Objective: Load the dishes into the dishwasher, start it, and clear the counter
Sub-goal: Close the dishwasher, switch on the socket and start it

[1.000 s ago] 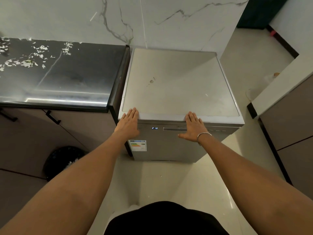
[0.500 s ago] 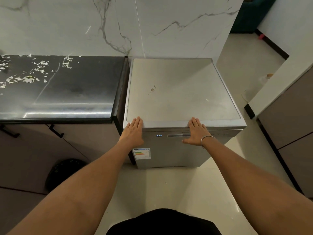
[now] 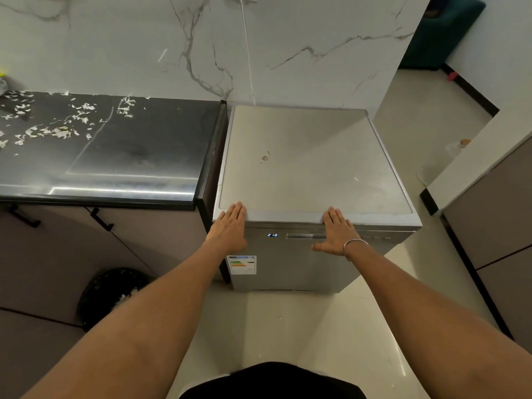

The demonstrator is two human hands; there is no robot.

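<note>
Dishwasher (image 3: 311,168) stands shut on the floor (image 3: 288,326) beside the bench (image 3: 115,156): likely heavy, rigid, slick. Left grip (image 3: 230,226) and right grip (image 3: 335,231) press flat-fingered on its front edge; handle bar (image 3: 302,236) offers best hold.

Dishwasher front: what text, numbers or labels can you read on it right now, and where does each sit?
"2 10": blue digits on the display at the top of the dishwasher door.
Energy label lower on the door, left side: coloured bars, print too small to read.
Panel marks at the door's top right: too small to read.
</note>
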